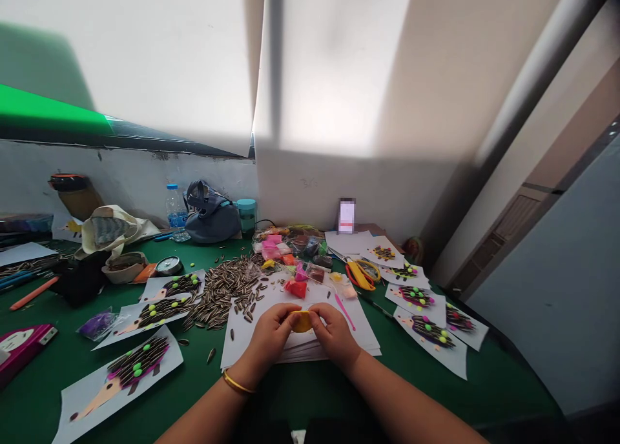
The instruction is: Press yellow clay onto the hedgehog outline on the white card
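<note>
Yellow piece [302, 322] squarely between your left hand [275, 331] and right hand [334, 334], long axis running side to side, neither hand nearer, each pinching an end. Your wrists angle inward, thumbs pointing at each other, above the white paper stack [361, 341], and there's the red lump [295, 289] just beyond your fingers.

Yellow clay-like piece [302, 322]: single, small, smooth-looking. Shape reads flattened, wider than tall. Pinched between left hand [274, 333] and right hand [334, 333], ends hidden by fingers. Sits above white paper stack [364, 346], toward near edge; can't tell if touching paper.
</note>
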The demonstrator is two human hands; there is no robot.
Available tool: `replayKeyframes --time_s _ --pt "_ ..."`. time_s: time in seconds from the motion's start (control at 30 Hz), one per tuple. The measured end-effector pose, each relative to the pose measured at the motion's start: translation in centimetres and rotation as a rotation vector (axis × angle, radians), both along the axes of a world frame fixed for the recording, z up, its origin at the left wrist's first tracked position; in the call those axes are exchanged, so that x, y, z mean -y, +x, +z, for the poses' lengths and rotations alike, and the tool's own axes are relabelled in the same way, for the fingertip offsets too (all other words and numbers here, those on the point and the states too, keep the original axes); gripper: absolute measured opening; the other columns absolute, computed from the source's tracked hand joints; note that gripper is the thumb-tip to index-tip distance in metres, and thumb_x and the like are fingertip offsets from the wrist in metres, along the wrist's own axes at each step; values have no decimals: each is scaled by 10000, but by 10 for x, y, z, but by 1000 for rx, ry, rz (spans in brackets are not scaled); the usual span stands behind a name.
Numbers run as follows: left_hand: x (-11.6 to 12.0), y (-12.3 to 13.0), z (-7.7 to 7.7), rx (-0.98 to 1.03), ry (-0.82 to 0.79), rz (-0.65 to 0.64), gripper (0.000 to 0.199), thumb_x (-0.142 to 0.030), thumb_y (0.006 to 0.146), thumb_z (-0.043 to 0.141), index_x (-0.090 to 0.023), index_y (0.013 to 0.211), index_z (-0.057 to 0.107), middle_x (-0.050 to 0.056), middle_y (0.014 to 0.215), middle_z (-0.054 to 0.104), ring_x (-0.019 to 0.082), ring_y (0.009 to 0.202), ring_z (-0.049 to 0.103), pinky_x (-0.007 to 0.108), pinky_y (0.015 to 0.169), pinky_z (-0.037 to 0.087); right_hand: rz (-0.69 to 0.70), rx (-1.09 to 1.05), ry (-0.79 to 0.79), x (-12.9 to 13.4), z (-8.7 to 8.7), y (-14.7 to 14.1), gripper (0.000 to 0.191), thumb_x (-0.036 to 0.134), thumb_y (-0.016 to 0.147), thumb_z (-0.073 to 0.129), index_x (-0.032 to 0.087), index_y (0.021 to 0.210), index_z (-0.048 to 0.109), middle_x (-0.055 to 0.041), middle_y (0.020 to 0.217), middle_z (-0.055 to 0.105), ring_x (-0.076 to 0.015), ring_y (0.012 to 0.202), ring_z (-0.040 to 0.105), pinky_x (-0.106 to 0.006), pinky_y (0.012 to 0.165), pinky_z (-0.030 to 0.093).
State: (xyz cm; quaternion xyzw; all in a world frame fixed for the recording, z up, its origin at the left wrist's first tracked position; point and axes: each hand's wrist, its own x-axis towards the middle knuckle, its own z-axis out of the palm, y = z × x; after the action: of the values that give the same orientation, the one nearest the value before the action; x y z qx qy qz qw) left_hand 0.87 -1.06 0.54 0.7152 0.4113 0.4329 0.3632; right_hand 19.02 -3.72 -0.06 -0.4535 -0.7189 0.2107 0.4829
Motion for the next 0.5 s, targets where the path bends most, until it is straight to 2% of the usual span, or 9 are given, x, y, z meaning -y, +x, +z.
replayKeyframes --time_s 0.07,0.13,0.3,0.43,0.5 --pt "1 1 3 -25 1 11 247 -401 842 592 -188 845 719 58 841 724 205 804 659 308 748 520 18 1 8 2 1 0 303 383 963 425 187 888 643 -55 857 661 -189 821 594 -307 753 465" --pt "2 1 5 -31 7 18 250 -408 834 601 -187 796 712 51 799 716 197 766 651 297 720 516 46 -3 7 4 3 0 317 406 965 419 190 921 647 -56 882 663 -192 843 594 -312 768 469" --pt "3 2 6 -54 9 -21 229 -401 835 615 -208 806 733 38 801 728 196 768 657 292 724 514 33 -13 -14 4 4 -1 273 414 943 481 200 942 650 -57 904 674 -199 862 605 -322 791 482" --pt "2 2 2 -19 -9 -41 244 -399 822 635 -220 948 743 54 926 751 218 857 675 313 779 535 -31 -38 -4 0 -1 -1 252 397 944 482 204 921 643 -55 899 675 -196 858 612 -320 790 487" --pt "2 2 2 -5 -18 -19 227 -376 819 638 -212 934 744 55 906 752 215 842 678 307 764 542 -35 -50 -8 0 -2 0 254 403 943 481 205 917 638 -52 887 671 -192 843 613 -312 778 490"
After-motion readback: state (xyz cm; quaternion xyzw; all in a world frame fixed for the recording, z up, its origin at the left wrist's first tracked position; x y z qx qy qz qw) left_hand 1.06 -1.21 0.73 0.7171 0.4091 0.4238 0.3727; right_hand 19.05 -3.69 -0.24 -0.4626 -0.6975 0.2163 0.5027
